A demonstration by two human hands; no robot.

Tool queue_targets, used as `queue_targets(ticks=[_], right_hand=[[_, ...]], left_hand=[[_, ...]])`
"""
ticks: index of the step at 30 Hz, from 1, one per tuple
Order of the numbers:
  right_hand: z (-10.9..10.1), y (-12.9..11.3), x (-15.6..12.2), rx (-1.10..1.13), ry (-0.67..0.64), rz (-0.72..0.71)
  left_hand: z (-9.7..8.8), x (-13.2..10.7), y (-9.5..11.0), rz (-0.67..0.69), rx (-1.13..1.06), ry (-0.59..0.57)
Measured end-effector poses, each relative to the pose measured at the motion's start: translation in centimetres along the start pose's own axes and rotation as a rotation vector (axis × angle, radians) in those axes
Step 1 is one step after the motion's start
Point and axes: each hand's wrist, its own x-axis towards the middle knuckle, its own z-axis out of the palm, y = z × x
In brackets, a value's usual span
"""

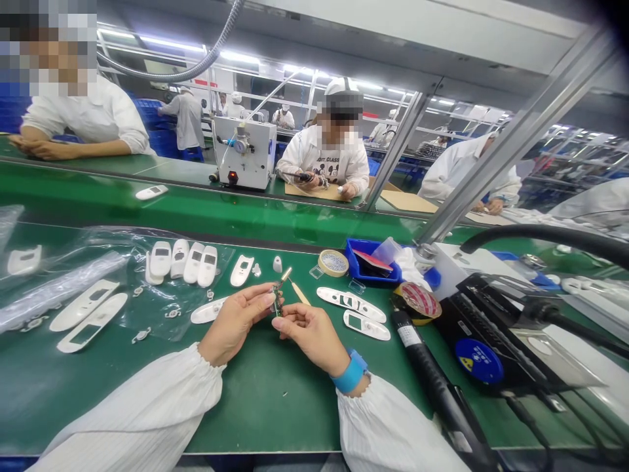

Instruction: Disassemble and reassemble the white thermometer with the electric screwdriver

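Between my two hands, above the green bench, is a small green circuit board [277, 303] with a metal-tipped part [286, 274] sticking up from its top. My left hand [240, 314] pinches the board from the left. Fingers of my right hand [309, 328], closed on its lower right side, grip it too. Much of the board is hidden by the fingers. A white plastic shell [206, 311] lies beside my left hand. To the right of my right hand lie a long white shell with holes [351, 303] and a shorter windowed one [366, 325].
Several white device housings [183, 261] stand on plastic film at left. A blue bin [373, 265], a tape roll [417, 301], a black electric screwdriver [427, 373] and a black machine [521, 334] occupy the right. A green conveyor [196, 213] runs beyond; co-workers [324, 157] sit across it.
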Motion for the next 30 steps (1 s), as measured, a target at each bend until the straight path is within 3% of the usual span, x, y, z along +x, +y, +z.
queue_targets(ticks=[10, 16, 30], right_hand=[[-0.06, -0.05, -0.24, -0.073, -0.036, -0.006], [0.02, 0.24, -0.01, -0.046, 0.013, -0.004], [-0.26, 0.36, 0.13, -0.014, 0.006, -0.041]], left_hand=[[0.05, -0.02, -0.05, 0.007, 0.020, 0.022], [0.34, 0.01, -0.31, 0.035, 0.000, 0.036], [0.03, 0.20, 0.10, 0.045, 0.005, -0.014]])
